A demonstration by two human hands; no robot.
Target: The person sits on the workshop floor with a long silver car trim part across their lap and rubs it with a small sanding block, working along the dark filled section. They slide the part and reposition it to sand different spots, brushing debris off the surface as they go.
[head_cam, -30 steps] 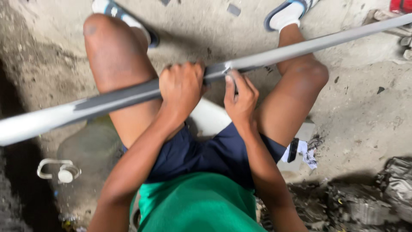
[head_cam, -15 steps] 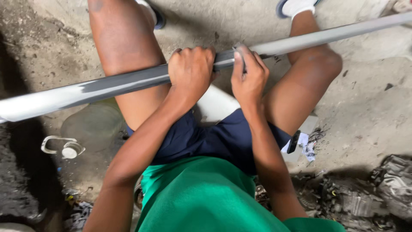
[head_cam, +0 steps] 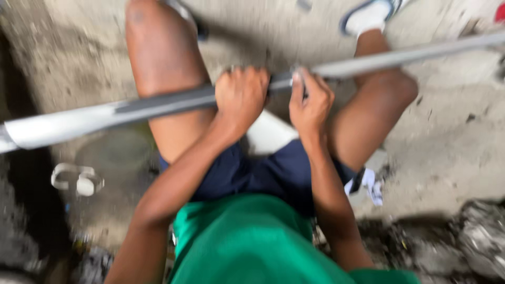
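Both hands are closed around a long grey metal bar (head_cam: 158, 105) that runs across the whole view, low at the left edge and rising towards the upper right. The left hand (head_cam: 242, 97) wraps over the bar from above, knuckles up, fingers curled down the far side. The right hand (head_cam: 310, 102) grips the same bar just beside it, thumb side towards the left hand, with a short dark stretch of the bar showing between the two. The picture is blurred, so finer details of the grip cannot be made out.

The bar lies above the person's bare knees and thighs, crossing the left thigh and passing over the right knee. Its left part looks wider and pale grey, its middle darker, and its right part thinner and lighter. The person wears dark blue shorts (head_cam: 273, 173) and a green shirt (head_cam: 252, 242), and sits on something white (head_cam: 268, 134) that shows between the thighs. A white shoe with a dark rim (head_cam: 371, 16) stands on the rough concrete floor (head_cam: 452, 131) at the top, beyond the right knee.

On the floor to the left, well apart from the hands, lies a small white plastic fitting (head_cam: 76, 179). A white and black scrap (head_cam: 368, 184) lies by the right thigh. Grey rubble (head_cam: 478, 236) sits at the lower right.
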